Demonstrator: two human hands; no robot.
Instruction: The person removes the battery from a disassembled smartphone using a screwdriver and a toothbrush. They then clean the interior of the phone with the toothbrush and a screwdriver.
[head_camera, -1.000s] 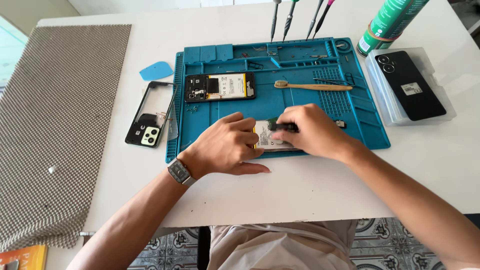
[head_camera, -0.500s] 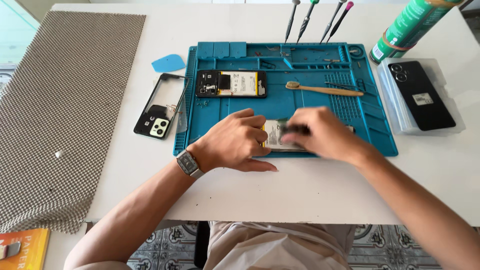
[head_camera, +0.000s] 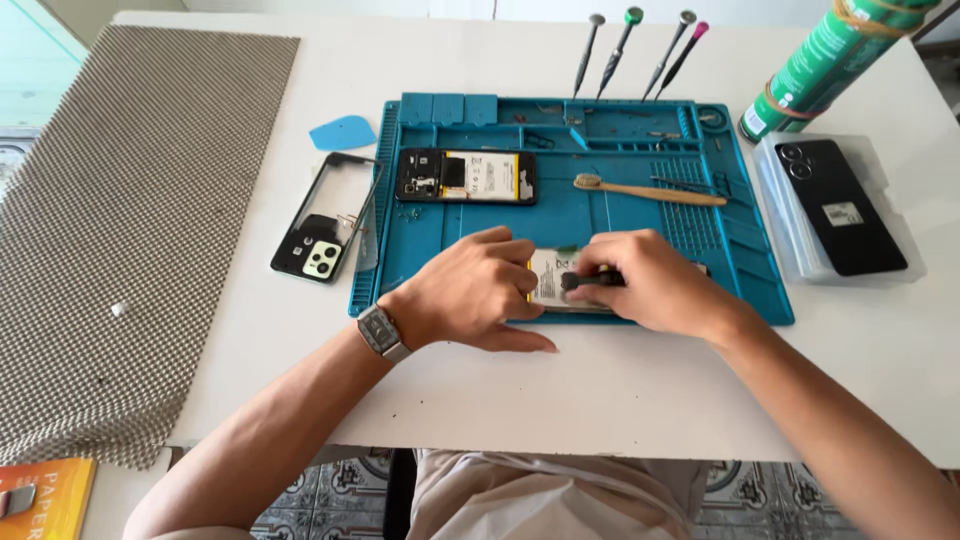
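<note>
Hands barely shifted, left hand (head_camera: 487, 288) flat steadying phone (head_camera: 553, 280), right hand (head_camera: 645, 282) gripping dark tool (head_camera: 590, 281); blue mat (head_camera: 640, 225), white table (head_camera: 600, 390)

Green cylindrical can (head_camera: 830, 55), far right corner of table, white label patch near its base | small pale rectangular sticker (head_camera: 843, 213) on black phone back (head_camera: 838, 205), right of blue mat | white-and-yellow label (head_camera: 490, 176) on battery of opened phone, mat centre | orange printed packet (head_camera: 45, 497), bottom left corner.

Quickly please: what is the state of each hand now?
Left hand: curled, pressing down on the opened phone.
Right hand: closed on a small dark tool over that phone.
</note>
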